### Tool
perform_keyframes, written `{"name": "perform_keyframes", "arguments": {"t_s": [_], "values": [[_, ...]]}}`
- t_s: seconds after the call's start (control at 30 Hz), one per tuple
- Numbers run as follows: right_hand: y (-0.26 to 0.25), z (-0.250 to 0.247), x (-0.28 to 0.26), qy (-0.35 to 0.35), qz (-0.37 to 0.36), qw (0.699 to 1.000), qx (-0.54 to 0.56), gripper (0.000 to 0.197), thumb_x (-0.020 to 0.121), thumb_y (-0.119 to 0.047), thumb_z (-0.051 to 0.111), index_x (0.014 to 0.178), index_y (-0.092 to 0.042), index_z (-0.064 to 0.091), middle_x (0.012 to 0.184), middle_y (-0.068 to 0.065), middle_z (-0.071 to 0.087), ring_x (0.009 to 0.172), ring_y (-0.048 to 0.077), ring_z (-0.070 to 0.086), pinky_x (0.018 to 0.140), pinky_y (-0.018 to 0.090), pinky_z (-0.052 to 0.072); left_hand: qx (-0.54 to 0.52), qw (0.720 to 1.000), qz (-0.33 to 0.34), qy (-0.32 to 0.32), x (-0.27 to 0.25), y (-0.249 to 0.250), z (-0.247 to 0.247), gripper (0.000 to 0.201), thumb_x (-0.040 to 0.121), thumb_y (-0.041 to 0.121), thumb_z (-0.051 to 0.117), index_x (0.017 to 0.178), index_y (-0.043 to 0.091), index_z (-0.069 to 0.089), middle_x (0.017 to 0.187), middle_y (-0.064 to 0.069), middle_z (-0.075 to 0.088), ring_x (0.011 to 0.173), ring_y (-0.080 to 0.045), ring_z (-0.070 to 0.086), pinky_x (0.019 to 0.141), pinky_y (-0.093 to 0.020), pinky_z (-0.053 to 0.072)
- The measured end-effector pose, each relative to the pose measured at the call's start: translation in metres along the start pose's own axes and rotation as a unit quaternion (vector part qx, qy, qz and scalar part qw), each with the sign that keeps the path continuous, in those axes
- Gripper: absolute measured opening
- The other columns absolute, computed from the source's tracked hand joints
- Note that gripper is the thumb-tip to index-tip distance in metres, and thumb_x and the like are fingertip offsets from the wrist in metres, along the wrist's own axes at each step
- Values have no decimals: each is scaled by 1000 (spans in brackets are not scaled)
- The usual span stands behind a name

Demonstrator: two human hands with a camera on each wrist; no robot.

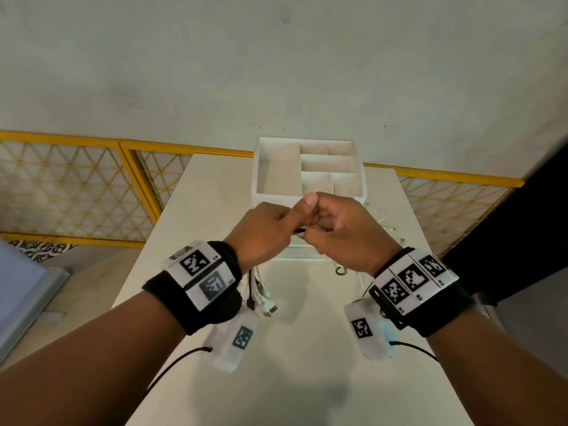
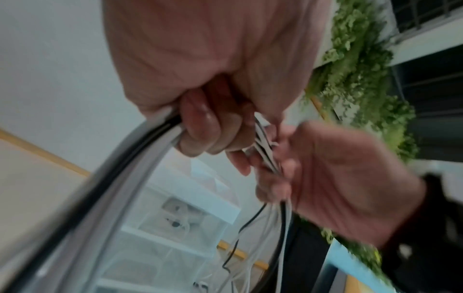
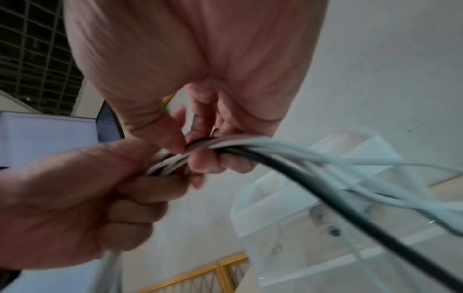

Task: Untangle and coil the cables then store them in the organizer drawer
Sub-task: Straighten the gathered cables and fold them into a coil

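On my left wrist point(image 1: 199, 287) I wear a black band carrying white plates with square black-and-white markers; my right wrist point(image 1: 415, 287) wears the same. A white marked camera box point(image 1: 233, 342) with a black lead hangs under each.

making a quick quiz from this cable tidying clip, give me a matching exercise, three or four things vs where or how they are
Things:
1. left hand
2. right hand
3. organizer
4. cable plugs

States:
a. hanging below the left wrist
b. open-topped, compartments showing no cables
c. grips the cable bundle on the person's right
d. grips the bundle on the person's left

Pairs: 1-d, 2-c, 3-b, 4-a
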State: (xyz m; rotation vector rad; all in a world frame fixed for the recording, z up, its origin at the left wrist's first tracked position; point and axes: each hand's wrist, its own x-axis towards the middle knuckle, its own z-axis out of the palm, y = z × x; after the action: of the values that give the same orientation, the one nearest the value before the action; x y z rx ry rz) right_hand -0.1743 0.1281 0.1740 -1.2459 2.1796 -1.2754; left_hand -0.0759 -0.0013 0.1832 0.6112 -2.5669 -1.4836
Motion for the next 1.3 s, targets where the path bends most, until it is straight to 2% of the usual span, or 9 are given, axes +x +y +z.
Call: {"name": "perform_keyframes", "arguments": {"t_s": [0.1,0.2,0.5,0.63,0.77,0.87,1.0,1.2,1.3], "values": [[8,-12,-5,9,5,1000,0,20,67,-27,63,87,-23,66,80,4,72,71,29,67,62,36,56,-28,1000,11,-9,3,0,-11,59,83,61,61,64,6,62,47,12,46,36,-2,37,42,-11,29],[10,-16,-9,23,6,999,-42,18,60,-37,64,75,-27,64,79,-3,67,73,16,63,66,36,58,-16,999,26,-38,5,-1,-14,48,74,49,79,78,2,68,60,6,50,51,-4,41,53,-17,34],[4,-17,-2,-13,-4,997,-79,5,77,-7,68,78,-10,63,44,-21,50,35,5,46,46,10,35,-67,997,31,21,6,-1,-11,31,77,30,81,80,1,72,57,7,53,42,1,42,45,-7,31],[11,-15,3,-32,-6,995,-98,8,80,-14,68,76,-17,61,51,-23,55,40,6,47,49,15,35,-70,996,37,42,3,-1,-12,31,77,30,81,83,1,73,64,-1,57,45,1,43,47,-8,34],[54,-12,1,-47,31,986,-155,14,79,-34,62,70,-30,52,64,-9,58,58,11,51,57,31,42,-120,989,5,90,2,-3,-32,35,77,30,81,79,-2,69,50,6,37,35,-5,27,39,-17,25],[98,-12,-8,-64,105,966,-228,26,90,-43,58,71,-25,56,68,-6,60,74,22,59,69,36,50,-141,983,-12,115,4,-12,-48,33,76,33,81,72,4,67,45,10,29,37,-8,22,41,-20,21],[99,-25,0,-36,125,963,-237,39,96,-46,54,99,-11,69,98,4,64,100,25,62,90,38,47,-69,989,-21,127,0,-30,-44,39,78,39,79,77,1,68,44,12,33,37,-6,26,39,-18,25],[61,-82,11,127,100,951,-262,32,83,-51,64,63,-28,56,66,-6,60,70,19,55,64,31,44,-66,974,-34,215,3,-50,-58,15,90,24,70,79,15,74,42,17,55,34,-4,27,35,-17,23],[100,-74,4,29,204,906,-370,24,74,-51,47,62,-31,53,69,0,59,74,32,60,69,36,50,-155,949,-25,275,7,-44,-81,10,89,20,70,81,13,74,38,14,42,41,-12,22,39,-20,19]]}}
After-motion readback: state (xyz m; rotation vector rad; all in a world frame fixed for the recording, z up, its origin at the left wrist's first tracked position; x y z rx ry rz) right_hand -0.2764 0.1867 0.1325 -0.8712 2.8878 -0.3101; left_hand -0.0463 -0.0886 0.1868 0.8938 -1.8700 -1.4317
